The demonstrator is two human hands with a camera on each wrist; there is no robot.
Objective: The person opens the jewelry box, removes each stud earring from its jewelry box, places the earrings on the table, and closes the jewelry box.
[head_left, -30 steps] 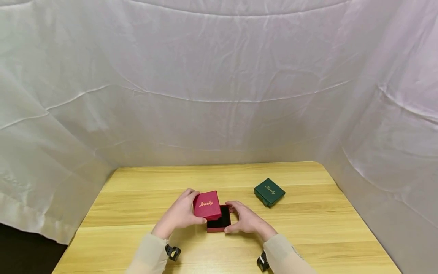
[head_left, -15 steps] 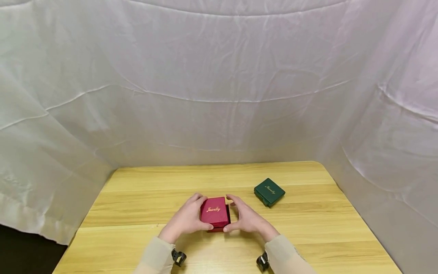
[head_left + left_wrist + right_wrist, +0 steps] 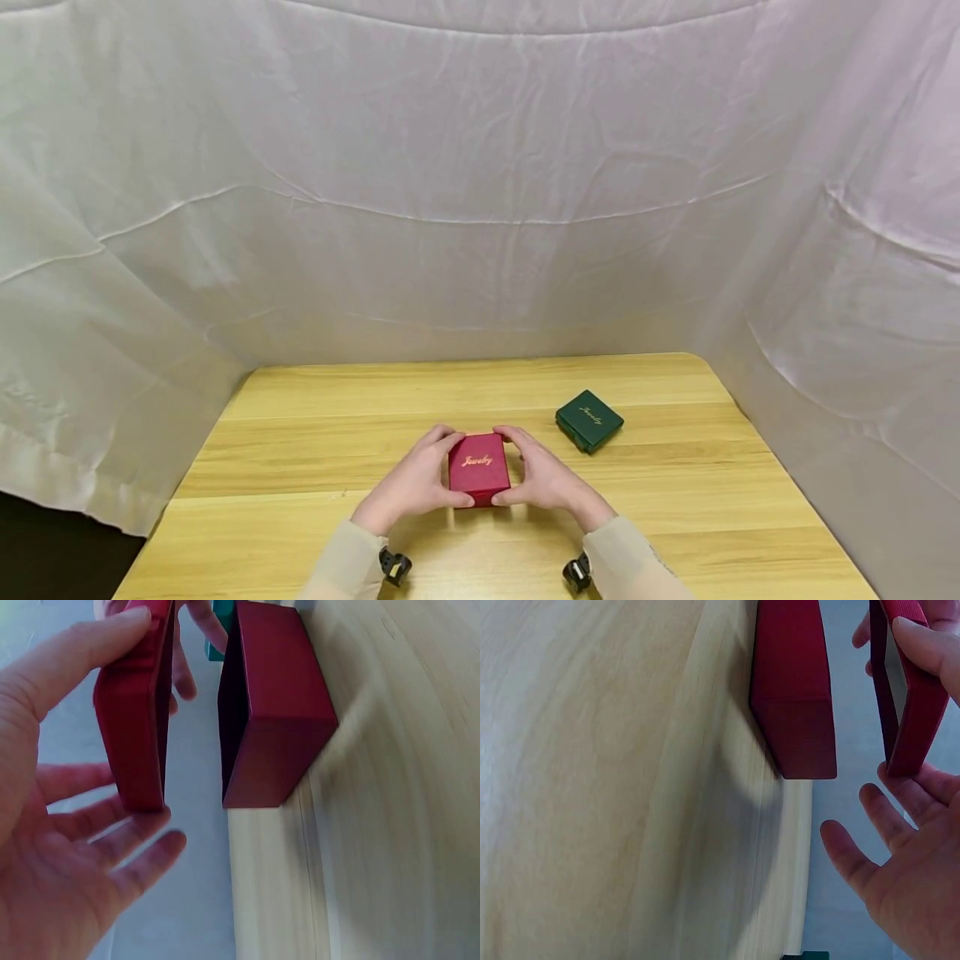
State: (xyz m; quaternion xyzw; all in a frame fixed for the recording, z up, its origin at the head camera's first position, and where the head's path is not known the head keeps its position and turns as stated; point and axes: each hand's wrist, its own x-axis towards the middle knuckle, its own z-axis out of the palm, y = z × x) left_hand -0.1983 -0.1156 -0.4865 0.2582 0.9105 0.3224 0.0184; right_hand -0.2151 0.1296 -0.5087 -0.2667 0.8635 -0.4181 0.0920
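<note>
A red jewelry box lid (image 3: 478, 462) with gold "Jewelry" lettering is held level between both hands. My left hand (image 3: 416, 479) grips its left side, thumb on the near edge and fingers at the far edge. From the right, my right hand (image 3: 545, 479) pinches the lid the same way. Directly below stands the red box base (image 3: 292, 697) on the table. Both wrist views show a gap between the lid and the base. The lid hides the inside of the base in the head view.
A green jewelry box (image 3: 590, 421) with gold lettering lies turned at an angle, behind and to the right of the hands. The wooden table (image 3: 300, 450) has pale cloth (image 3: 480, 267) hanging behind it and at both sides.
My left hand has brought the lid rightward and nearer, from the upper left of the base to over it. My right hand, earlier at the base, now holds the lid's right side.
</note>
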